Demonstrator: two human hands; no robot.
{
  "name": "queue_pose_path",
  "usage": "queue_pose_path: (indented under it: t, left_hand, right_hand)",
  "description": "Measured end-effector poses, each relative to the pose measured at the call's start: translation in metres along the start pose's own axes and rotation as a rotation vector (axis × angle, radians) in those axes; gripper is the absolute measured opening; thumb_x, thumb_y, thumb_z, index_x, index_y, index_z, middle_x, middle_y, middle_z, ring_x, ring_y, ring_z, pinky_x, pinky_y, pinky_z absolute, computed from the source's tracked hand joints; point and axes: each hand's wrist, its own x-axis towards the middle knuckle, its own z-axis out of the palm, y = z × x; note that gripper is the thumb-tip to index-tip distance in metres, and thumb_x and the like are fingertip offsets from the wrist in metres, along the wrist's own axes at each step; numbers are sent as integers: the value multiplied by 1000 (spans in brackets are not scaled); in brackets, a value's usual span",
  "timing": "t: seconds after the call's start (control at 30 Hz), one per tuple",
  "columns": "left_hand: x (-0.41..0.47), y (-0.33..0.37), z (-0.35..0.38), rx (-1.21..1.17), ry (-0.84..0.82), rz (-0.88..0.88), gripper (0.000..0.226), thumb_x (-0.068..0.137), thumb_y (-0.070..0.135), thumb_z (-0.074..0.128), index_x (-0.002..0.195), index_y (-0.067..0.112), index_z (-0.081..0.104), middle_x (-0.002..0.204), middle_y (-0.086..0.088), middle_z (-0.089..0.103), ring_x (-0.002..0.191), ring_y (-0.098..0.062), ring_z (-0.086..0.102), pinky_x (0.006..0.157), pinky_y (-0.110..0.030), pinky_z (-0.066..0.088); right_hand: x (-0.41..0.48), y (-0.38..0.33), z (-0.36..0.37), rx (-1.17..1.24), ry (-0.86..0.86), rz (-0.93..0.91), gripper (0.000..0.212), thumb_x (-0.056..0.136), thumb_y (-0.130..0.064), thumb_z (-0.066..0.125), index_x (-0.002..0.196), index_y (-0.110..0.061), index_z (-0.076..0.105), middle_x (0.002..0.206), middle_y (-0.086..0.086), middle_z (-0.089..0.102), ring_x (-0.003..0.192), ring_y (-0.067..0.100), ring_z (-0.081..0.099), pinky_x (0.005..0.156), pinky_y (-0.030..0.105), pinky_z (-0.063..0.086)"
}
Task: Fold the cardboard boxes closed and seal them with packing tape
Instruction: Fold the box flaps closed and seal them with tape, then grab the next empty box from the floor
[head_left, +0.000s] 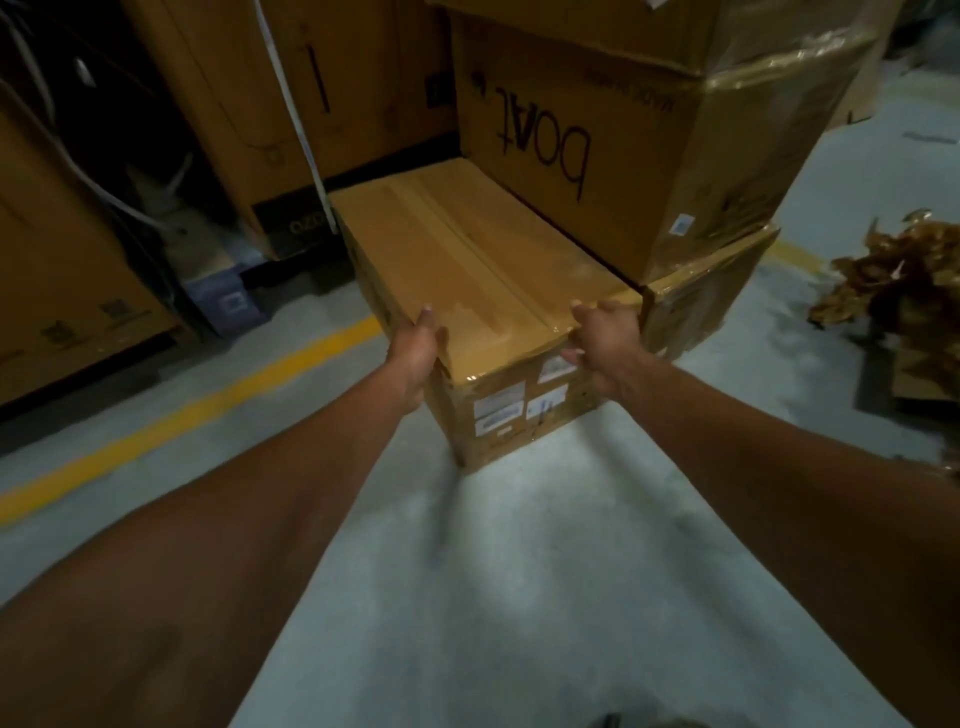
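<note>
A long closed cardboard box (467, 249) stands on the grey floor, with clear tape running down its top seam and white labels on its near end. My left hand (418, 358) grips the box's near left corner, thumb on top and fingers down the side. My right hand (605, 343) holds the near right corner, fingers curled over the top edge. No tape roll is in view.
A large box marked "boat" (597, 145) stands stacked on another box (711, 291) just right of mine. Tall cartons (291, 104) line the back and left. A yellow floor line (208, 400) runs at left. Crumpled brown tape scraps (898, 280) lie at right.
</note>
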Motion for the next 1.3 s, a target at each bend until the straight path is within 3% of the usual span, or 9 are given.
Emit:
queue_pose_path:
  t: [0.13, 0.23, 0.33, 0.5, 0.7, 0.9, 1.17, 1.3]
  left_hand:
    - [-93, 77, -54, 34, 24, 133, 71, 104, 50, 35, 158, 31, -7, 167, 2, 6, 151, -27, 16, 117, -48, 23]
    - [-185, 140, -113, 30, 6, 231, 70, 105, 48, 34, 158, 30, -7, 167, 5, 1, 153, -22, 11, 119, -43, 19]
    - [-307, 178, -169, -34, 98, 313, 68, 105, 47, 35, 159, 28, -2, 166, 6, 4, 152, -17, 12, 119, -38, 17]
    - [-512, 169, -259, -89, 276, 351, 66, 104, 49, 38, 159, 30, 9, 164, 11, 15, 149, -12, 20, 122, -43, 21]
    - [-701, 99, -366, -93, 507, 421, 61, 102, 51, 41, 156, 30, 23, 160, 10, 26, 146, -10, 27, 121, -46, 23]
    - [-802, 68, -432, -136, 682, 400, 60, 102, 53, 40, 155, 29, 27, 159, 5, 30, 146, -16, 29, 120, -45, 26]
    - [-875, 66, -495, -124, 847, 449, 62, 99, 63, 36, 153, 34, 29, 158, 8, 34, 144, -15, 32, 117, -47, 29]
    - [-884, 51, -527, -128, 894, 434, 59, 100, 62, 34, 151, 32, 33, 155, 7, 39, 141, -13, 36, 116, -43, 30]
  right_hand:
    - [-108, -46, 22, 7, -73, -63, 59, 98, -29, 57, 151, -18, 34, 148, 12, 44, 126, 31, 52, 95, 45, 54]
    - [-215, -91, 35, -23, -159, -164, 61, 99, -30, 56, 153, -19, 29, 149, 9, 43, 126, 27, 51, 100, 47, 51]
    - [-332, -136, 42, -91, -270, -262, 60, 98, -37, 55, 151, -19, 33, 147, 7, 45, 128, 25, 49, 104, 50, 47]
    - [-535, -173, 36, -55, -443, -365, 54, 98, -38, 55, 147, -21, 40, 142, 3, 50, 124, 22, 54, 100, 48, 50]
    - [-734, -156, 10, 4, -607, -422, 46, 100, -33, 53, 143, -21, 45, 123, -3, 57, 109, 17, 61, 90, 42, 56]
    - [-829, -131, 12, -13, -692, -396, 42, 99, -31, 55, 140, -23, 47, 120, -1, 60, 102, 15, 63, 78, 32, 59]
    - [-910, -107, 58, -75, -902, -311, 31, 96, -20, 59, 128, -22, 55, 117, 4, 63, 99, 20, 66, 69, 30, 57]
    - [-929, -88, 86, -109, -958, -291, 29, 97, -18, 58, 126, -21, 55, 117, 6, 64, 100, 22, 66, 72, 34, 59]
